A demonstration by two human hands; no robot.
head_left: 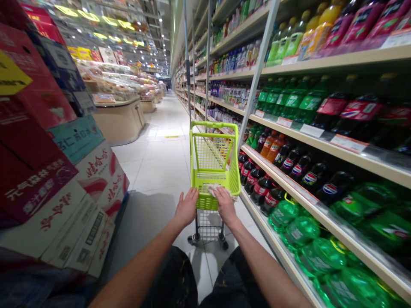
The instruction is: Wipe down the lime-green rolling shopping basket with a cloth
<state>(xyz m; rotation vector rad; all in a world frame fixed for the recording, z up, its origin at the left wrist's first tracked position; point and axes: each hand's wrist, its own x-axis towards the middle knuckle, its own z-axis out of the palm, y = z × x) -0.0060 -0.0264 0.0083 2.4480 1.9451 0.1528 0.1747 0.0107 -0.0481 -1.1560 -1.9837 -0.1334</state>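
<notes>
A small lime-green shopping cart (195, 171) stands directly in front of me on dark legs with black casters. My left hand (188, 207) rests against the near left corner of its basket, fingers stretched forward and thumb raised. Over the near right rim, my right hand (226, 205) presses on a crumpled pale patterned cloth (212, 188). Part of that cloth sticks out beyond my fingers into the basket, and another bit shows at the right rim. The cart's handle frame (214, 125) rises at the far side.
Shelves of bottled drinks (321, 128) run close along the right, with large green bottles (321, 252) at the bottom. Stacked drink cartons (64, 171) stand at the left. A tiled aisle (160, 158) stretches ahead past a rounded display counter (118, 122).
</notes>
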